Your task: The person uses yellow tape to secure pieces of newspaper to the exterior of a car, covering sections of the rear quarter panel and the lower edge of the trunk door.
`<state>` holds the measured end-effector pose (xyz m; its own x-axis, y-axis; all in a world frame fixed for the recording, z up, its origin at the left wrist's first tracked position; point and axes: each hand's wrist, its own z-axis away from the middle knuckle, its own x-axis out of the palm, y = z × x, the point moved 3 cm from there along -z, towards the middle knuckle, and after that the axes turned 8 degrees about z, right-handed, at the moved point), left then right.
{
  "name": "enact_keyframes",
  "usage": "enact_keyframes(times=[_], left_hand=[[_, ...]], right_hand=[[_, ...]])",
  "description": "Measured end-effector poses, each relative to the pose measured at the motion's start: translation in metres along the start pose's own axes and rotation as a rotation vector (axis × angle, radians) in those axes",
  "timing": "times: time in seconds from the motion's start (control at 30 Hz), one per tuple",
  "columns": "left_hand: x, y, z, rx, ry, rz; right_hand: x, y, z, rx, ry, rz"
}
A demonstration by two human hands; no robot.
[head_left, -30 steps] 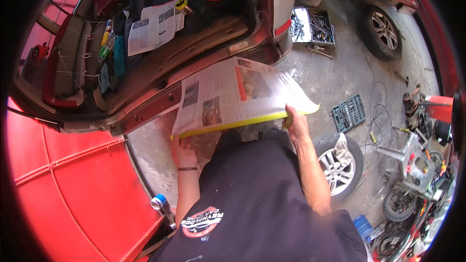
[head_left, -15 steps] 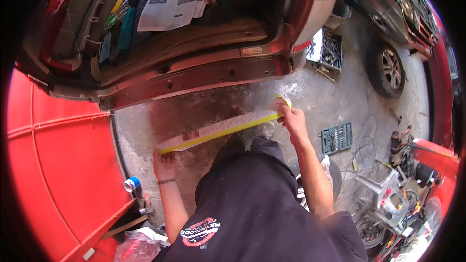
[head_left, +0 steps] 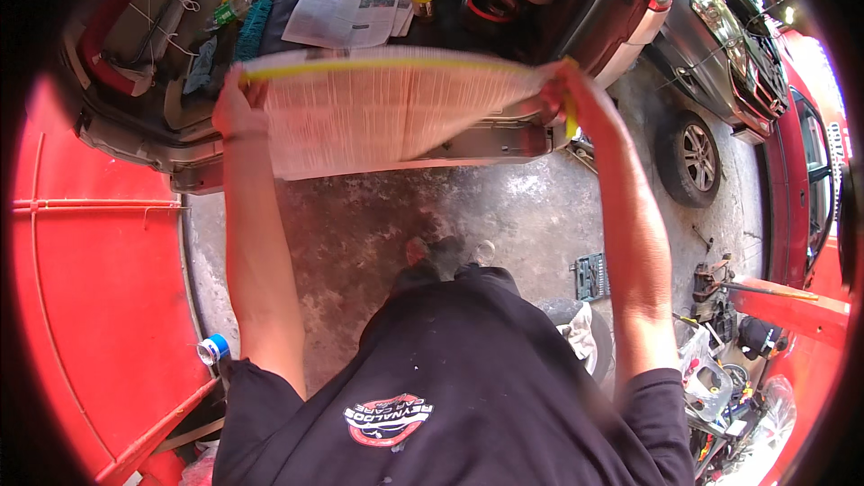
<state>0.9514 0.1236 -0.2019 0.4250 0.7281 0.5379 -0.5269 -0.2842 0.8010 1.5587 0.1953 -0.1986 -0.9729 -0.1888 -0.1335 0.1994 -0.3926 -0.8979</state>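
The step in hand is judged to be the handling of a newspaper sheet [head_left: 351, 121] edged with yellow-green tape [head_left: 387, 64]: it is held up, spread between both hands, in front of the open car's rear sill [head_left: 504, 142]. The left hand [head_left: 239, 108] has its fingers closed on the left end of the taped edge; the right hand [head_left: 576, 94] has its fingers bent closed about the right end, where a yellow band [head_left: 571, 115] shows beside the palm. The sheet hangs below the tape, its lower right side slanting up toward the right hand. In this inspector's judgement, the next move calls for even tension at both ends, so that the adhesive edge does not fold onto the paper. Beyond the sheet, on the boot floor, lie loose newspapers [head_left: 328, 16], a yellow-topped container [head_left: 422, 0] and a red-and-black ring [head_left: 493, 5]. The right fingertips are blurred; whether the yellow band is a roll cannot be told. The left fingertips are partly hidden, and contact between sheet and sill cannot be confirmed.
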Motion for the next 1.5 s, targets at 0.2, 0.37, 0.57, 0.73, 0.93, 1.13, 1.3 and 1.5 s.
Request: enact_keyframes(times=[0.2, 0.37, 0.57, 0.73, 0.93, 1.13, 1.3, 1.5], left_hand=[[0.082, 0.086, 0.059, 0.181, -0.275, 0.210], [0.051, 0.091, 0.141, 0.188, -0.292, 0.270], [-0.076, -0.040, 0.047, -0.123, -0.092, -0.014], [-0.110, -0.168, 0.008, -0.146, -0.305, -0.049], [-0.121, -0.290, 0.011, -0.109, -0.109, -0.043], [-0.149, -0.339, -0.023, -0.037, -0.215, -0.058], [-0.173, -0.351, -0.046, 0.051, -0.359, -0.065], [-0.167, -0.361, -0.064, 0.034, -0.588, -0.049]], right_hand=[[-0.003, -0.105, 0.085, -0.276, 0.421, -0.011], [-0.011, -0.042, 0.116, -0.246, 0.218, -0.198], [-0.030, 0.091, 0.038, 0.037, 0.125, 0.104], [-0.051, 0.167, -0.029, -0.271, 0.445, 0.800], [-0.050, 0.226, -0.074, -0.380, 0.664, 0.728], [-0.027, 0.264, -0.078, -0.539, 0.802, 0.902], [-0.012, 0.285, -0.093, -0.697, 0.966, 1.042], [-0.022, 0.309, -0.099, -0.728, 1.173, 1.151]])
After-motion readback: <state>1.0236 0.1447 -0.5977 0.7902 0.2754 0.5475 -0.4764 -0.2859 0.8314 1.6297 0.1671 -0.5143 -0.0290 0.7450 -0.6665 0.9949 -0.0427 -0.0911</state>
